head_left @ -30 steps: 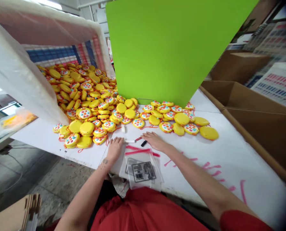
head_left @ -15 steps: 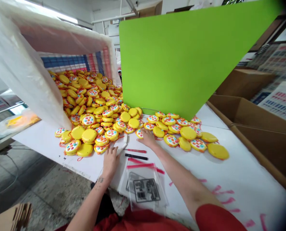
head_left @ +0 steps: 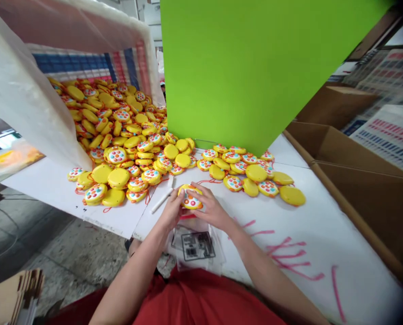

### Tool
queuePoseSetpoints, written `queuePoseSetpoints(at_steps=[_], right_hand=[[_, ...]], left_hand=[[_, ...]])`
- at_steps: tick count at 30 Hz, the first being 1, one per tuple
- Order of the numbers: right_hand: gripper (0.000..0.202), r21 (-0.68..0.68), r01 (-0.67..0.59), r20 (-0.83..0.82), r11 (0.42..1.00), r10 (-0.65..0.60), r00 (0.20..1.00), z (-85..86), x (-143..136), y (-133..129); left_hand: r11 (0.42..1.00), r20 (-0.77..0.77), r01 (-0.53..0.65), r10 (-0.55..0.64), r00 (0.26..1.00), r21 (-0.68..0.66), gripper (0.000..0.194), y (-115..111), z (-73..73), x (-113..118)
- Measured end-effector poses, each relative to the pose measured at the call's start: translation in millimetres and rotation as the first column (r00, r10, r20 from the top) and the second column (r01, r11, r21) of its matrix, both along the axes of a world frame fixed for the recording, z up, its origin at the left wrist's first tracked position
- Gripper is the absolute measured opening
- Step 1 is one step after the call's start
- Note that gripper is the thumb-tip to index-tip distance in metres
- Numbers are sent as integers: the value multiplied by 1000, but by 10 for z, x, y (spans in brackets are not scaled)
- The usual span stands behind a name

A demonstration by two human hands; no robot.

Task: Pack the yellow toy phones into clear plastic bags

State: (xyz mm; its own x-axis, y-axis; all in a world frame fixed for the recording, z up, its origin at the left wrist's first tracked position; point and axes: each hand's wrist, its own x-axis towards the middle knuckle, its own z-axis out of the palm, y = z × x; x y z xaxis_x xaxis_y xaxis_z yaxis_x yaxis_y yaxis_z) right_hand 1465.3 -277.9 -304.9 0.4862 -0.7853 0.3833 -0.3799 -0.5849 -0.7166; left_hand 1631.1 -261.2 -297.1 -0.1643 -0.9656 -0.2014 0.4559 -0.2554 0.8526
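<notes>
Both hands hold one yellow toy (head_left: 190,199) just above the white table (head_left: 323,216), button face up. Left hand (head_left: 171,211) grips its left edge, right hand (head_left: 211,208) its right edge, fingers curled around it on both sides. Toy sits between the hands, equally near each, directly over the plastic bags (head_left: 196,243). White marker (head_left: 161,200) lies just left. Toy pile (head_left: 127,135) beyond.

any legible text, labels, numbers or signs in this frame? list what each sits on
No text reads clearly in this frame.
Clear plastic bags under the hands: black printed panel, too small and blurred to read.
White table: pink marker strokes, scribbles, not letters.
Printed sheets at right: rows of coloured marks, blurred.
Yellow toy held by left hand and right hand: coloured dots only, no lettering.
</notes>
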Motion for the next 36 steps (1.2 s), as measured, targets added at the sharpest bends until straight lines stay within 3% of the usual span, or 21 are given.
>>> queuePoseSetpoints(at_steps=[2, 4, 7, 9, 13, 16, 18, 21, 24, 27, 30, 31, 33, 36], right_hand=[[77, 206, 12, 187, 979, -52, 981, -26, 0, 227], [88, 432, -75, 403, 899, -118, 908, -83, -1, 364], [78, 599, -194, 553, 777, -226, 802, -161, 4, 456], [71, 632, -157, 539, 759, -285, 793, -194, 21, 478], [60, 588, -2, 499, 809, -361, 788, -229, 78, 483], [51, 559, 68, 499, 826, -401, 768, -221, 106, 490], [48, 571, 50, 492, 819, -391, 778, -193, 105, 503], [47, 590, -13, 483, 807, -340, 807, -150, 43, 500], [49, 596, -19, 447, 803, -312, 838, -173, -148, 392], [54, 512, 222, 262, 830, -397, 880, -270, -444, 114], [61, 140, 558, -17, 818, -561, 828, -342, -609, -323], [63, 2, 581, -97, 814, -578, 810, -344, -588, -496], [65, -171, 509, -244, 843, -537, 808, -314, -418, -864], [77, -159, 329, -402, 931, -365, 840, -251, 35, -1422]], left_hand=[[1000, 0, 0, 0, 1000, -9, 58, 84, 40, -65], [1000, 21, 7, -6, 1000, -21, 61, 174, 52, -108], [998, 39, 59, -58, 998, -38, 64, 285, 37, -135], [996, 65, 72, -68, 996, -55, 64, 338, 22, -135], [993, 122, 93, -83, 989, -77, 63, 424, 18, -125], [984, 161, 135, -116, 980, -114, 78, 477, 9, -139], [982, 221, 112, -77, 972, -153, 89, 488, -16, -168], [978, 332, 62, 7, 943, -197, 88, 446, -70, -229], [968, 417, 113, -10, 909, -222, 93, 353, -105, -269], [960, 494, 139, -1, 870, -243, 90, 255, -133, -244], [972, 554, 119, 12, 832, -200, 72, 189, -206, -160], [977, 567, 113, 10, 824, -182, 66, 176, -243, -127], [982, 585, 107, 3, 811, -154, 55, 168, -329, -63], [985, 589, 106, -6, 808, -136, 42, 193, -431, 31]])
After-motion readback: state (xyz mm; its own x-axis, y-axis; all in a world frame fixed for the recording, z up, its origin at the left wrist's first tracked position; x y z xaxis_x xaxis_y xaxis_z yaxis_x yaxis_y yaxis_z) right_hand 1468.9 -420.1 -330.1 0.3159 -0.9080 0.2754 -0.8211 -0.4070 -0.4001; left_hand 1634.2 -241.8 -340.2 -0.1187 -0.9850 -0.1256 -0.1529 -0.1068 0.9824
